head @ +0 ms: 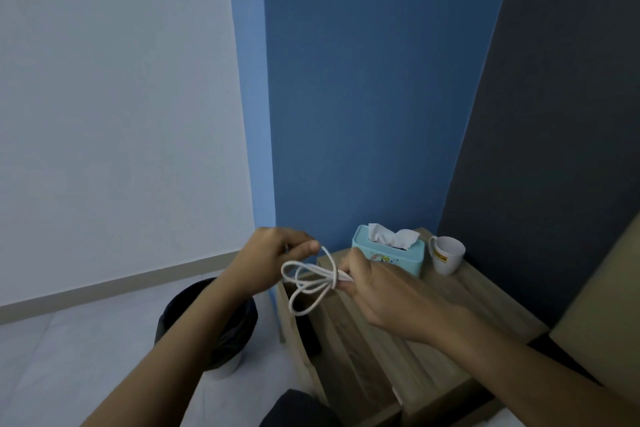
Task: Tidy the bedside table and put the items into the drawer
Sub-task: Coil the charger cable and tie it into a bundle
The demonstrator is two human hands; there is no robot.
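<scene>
A white cable [304,282] hangs in loose loops between both hands, above the open drawer [308,333] of the wooden bedside table [485,315]. My left hand [273,260] pinches one end of the cable up at the left. My right hand [377,291] grips the gathered loops at their right side. On the table top stand a light-blue tissue box [391,253] with a tissue sticking out and a white mug [446,255] to its right.
A dark bin with a black liner [214,322] stands on the pale floor left of the table. Blue wall behind the table, white wall to the left. A dark panel [554,114] and a beige bed edge [602,315] are on the right.
</scene>
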